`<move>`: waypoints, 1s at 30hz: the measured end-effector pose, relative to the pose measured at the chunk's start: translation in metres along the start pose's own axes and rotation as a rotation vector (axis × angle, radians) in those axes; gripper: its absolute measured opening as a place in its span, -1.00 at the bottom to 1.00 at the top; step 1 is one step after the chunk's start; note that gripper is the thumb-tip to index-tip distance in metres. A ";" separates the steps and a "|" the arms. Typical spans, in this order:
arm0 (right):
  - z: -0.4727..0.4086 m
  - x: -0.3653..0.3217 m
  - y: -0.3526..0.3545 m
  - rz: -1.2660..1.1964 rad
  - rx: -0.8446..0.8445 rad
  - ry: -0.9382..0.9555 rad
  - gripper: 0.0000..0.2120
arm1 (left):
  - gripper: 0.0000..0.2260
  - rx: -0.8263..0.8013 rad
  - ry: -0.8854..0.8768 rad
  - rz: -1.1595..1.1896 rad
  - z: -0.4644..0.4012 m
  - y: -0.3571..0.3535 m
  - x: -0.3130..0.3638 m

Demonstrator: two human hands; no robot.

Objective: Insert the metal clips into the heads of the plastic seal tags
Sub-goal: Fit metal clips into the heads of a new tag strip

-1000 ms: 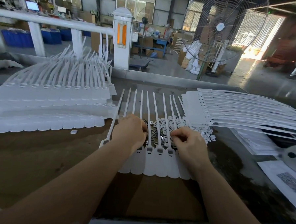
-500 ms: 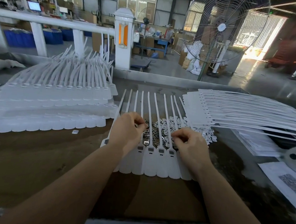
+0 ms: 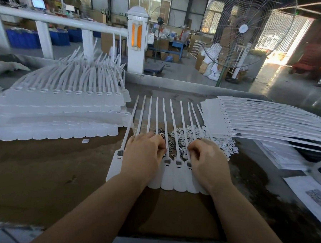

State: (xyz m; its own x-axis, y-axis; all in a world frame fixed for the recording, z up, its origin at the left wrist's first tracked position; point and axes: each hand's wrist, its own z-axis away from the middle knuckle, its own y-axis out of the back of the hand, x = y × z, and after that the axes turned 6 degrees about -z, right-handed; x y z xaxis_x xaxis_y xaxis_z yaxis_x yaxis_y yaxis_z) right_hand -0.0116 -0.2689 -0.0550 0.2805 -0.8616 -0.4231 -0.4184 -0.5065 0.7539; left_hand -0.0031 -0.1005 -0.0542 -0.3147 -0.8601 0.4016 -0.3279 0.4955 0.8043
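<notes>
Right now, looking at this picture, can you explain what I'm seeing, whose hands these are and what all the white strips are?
There is no machine here: the one view comes from a camera worn on a person's head, looking down at their own hands.

On the brown worktable lies a row of white plastic seal tags, straps pointing away. Behind their heads sits a pile of small metal clips mixed with small white pieces.

The left hand and the right hand rest on the row with fingers curled at the tag heads; what they pinch is hidden.

Stacks of tags lie at left and right. A big fan stands behind.
</notes>
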 end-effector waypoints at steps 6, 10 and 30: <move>0.002 -0.002 0.000 0.023 0.008 0.023 -0.89 | -0.94 -0.034 0.000 0.092 -0.001 0.000 -0.004; 0.003 -0.003 0.000 0.004 0.031 0.022 -0.90 | -0.94 -0.014 0.000 0.131 -0.002 -0.001 -0.006; 0.003 -0.003 0.000 -0.023 0.062 0.075 -0.92 | -0.93 -0.076 0.007 0.212 -0.004 0.003 -0.007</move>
State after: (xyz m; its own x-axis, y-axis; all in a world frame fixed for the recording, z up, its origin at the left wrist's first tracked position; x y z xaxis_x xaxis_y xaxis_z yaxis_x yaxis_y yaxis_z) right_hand -0.0149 -0.2665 -0.0550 0.3535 -0.8457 -0.3998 -0.4632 -0.5296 0.7106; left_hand 0.0015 -0.0939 -0.0533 -0.3634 -0.7383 0.5682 -0.1867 0.6552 0.7320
